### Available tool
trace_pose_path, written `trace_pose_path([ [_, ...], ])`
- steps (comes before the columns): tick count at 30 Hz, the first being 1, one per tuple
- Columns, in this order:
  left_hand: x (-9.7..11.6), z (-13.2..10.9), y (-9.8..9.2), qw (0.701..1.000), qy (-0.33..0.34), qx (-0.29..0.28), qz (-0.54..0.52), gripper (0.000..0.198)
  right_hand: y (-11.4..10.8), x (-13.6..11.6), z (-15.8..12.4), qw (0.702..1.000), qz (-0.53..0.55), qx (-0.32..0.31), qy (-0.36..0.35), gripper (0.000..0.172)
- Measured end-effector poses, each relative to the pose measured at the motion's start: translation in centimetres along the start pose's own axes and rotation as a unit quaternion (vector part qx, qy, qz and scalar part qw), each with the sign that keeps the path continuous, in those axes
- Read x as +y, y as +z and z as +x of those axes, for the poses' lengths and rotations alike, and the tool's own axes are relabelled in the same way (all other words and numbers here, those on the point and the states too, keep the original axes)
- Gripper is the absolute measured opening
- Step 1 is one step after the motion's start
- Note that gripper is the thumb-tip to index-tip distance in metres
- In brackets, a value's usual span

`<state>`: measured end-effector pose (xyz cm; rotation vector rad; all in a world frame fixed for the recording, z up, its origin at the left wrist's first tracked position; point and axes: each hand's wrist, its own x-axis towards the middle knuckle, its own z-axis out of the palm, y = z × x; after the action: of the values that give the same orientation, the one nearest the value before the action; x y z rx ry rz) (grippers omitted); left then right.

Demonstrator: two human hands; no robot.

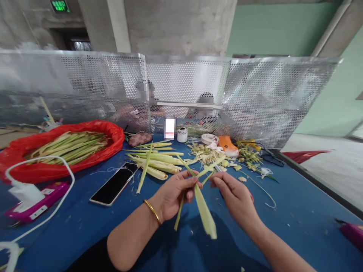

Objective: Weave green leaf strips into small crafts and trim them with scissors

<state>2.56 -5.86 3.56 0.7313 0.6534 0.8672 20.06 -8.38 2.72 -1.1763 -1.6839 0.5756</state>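
My left hand [178,192], with a gold bangle at its wrist, is closed on several pale green leaf strips [205,213] that cross at its fingertips. One wide strip hangs down toward me, and a narrow one pokes out below the palm. To its right, my right hand [234,190] is closed, thumb and forefinger pinching the end of a thin strip [209,177]. A metal blade shows just above those fingers and a bit of red handle [252,197] behind the hand, like scissors; whether the hand holds them or they lie on the table I cannot tell.
On the blue table [306,230] lie a phone [115,185], a leaf pile [159,160], and scraps [205,153] beside tape [210,139]. Left are a red bag [116,132] of stalks and a purple power strip [53,194]. Behind a perforated metal screen [181,71] sit two people.
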Motion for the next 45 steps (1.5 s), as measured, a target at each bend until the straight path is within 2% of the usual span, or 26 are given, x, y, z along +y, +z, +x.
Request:
trace_pose_path([
  [2, 0.3, -0.3, -0.2, 0.994, -0.048, -0.065, -0.069, 0.024, -0.1, 0.0, 0.2, 1.0, 0.015, 0.012, -0.008, 0.019],
  [4, 0.2, -0.4, -0.3, 0.986, -0.07, -0.097, -0.114, 0.019, 0.3, 0.0, 0.1, 0.998, 0.049, -0.041, -0.009, 0.018],
  [7, -0.2, -0.5, -0.4, 0.978, -0.091, -0.111, -0.149, 0.019, 1.1, -0.1, -0.2, 0.99, 0.1, -0.095, -0.002, 0.017],
  [12, -0.6, -0.7, -0.3, 0.968, -0.135, -0.13, -0.165, 0.023, 1.3, -0.1, -0.2, 0.993, 0.075, -0.087, -0.031, 0.029],
  [14, -0.6, -0.7, -0.1, 0.969, -0.135, -0.117, -0.167, 0.019, 1.1, -0.1, -0.1, 0.996, 0.027, -0.075, -0.051, 0.032],
  [18, -0.6, -0.8, 0.3, 0.979, -0.114, -0.053, -0.159, 0.006, 0.6, -0.5, -0.2, 0.993, -0.042, -0.071, -0.079, 0.032],
  [21, -0.5, -0.7, 0.5, 0.985, -0.098, -0.03, -0.142, 0.009, 0.6, -0.4, -0.3, 0.992, -0.066, -0.067, -0.089, 0.031],
  [24, -0.5, -0.5, 0.5, 0.987, -0.098, -0.014, -0.126, 0.009, 1.0, 0.3, -0.2, 0.996, -0.038, -0.074, -0.038, 0.031],
  [26, -0.5, -0.4, 0.7, 0.991, -0.096, -0.012, -0.097, 0.01, 1.5, 0.8, -0.1, 0.994, 0.058, -0.091, 0.018, 0.033],
  [29, -0.6, -0.5, 1.0, 0.996, -0.08, -0.034, -0.037, 0.015, 1.9, 0.8, 0.0, 0.961, 0.234, -0.122, 0.081, 0.035],
  [31, -0.7, -0.6, 1.2, 0.997, -0.063, -0.053, -0.004, 0.019, 1.9, 0.4, 0.0, 0.941, 0.293, -0.126, 0.108, 0.033],
  [35, -1.1, -0.7, 1.3, 0.997, -0.045, -0.058, 0.017, 0.023, 1.8, -0.4, -0.2, 0.923, 0.336, -0.118, 0.142, 0.029],
  [40, -2.1, -0.2, 0.9, 0.997, -0.059, -0.016, 0.052, 0.027, 2.5, 0.6, -0.3, 0.907, 0.362, -0.087, 0.198, 0.03],
  [45, -2.1, -0.1, 0.9, 0.997, -0.016, -0.002, 0.07, 0.036, 1.6, 1.8, 0.3, 0.912, 0.354, -0.07, 0.194, 0.03],
])
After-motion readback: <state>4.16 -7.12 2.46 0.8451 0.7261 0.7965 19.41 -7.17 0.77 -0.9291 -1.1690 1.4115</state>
